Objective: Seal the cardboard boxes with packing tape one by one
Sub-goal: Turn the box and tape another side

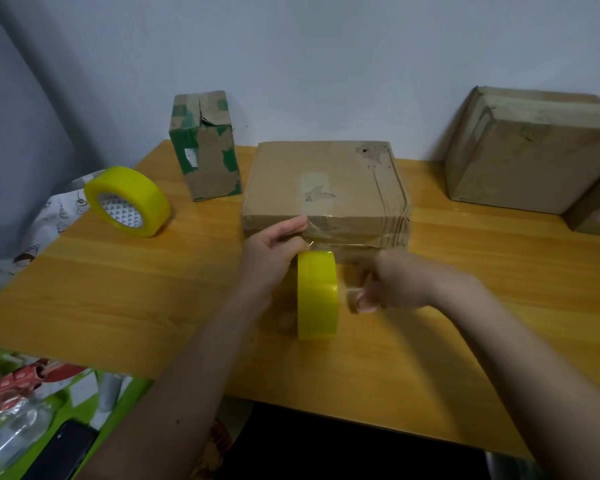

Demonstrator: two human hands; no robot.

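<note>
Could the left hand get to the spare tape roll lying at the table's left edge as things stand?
Probably yes: bare table lies between the left hand and the spare tape roll, but that hand is pressing tape against the flat box.

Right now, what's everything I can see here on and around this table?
table: one, yellow-orange wood, under everything.
flat box: one, brown, centre, clear tape on its front edge.
tall box: one, brown with green tape scraps, upright, back left.
big boxes: two at least, brown, back right by the wall.
spare tape roll: one, yellow, on its edge, left.
tape roll in use: one, yellow, before the flat box.
plastic bottle: one, clear, lower left off the table.
phone: one, black, lower left.
left hand: fingers press tape on the flat box.
right hand: blurred, beside the roll in use.
</note>
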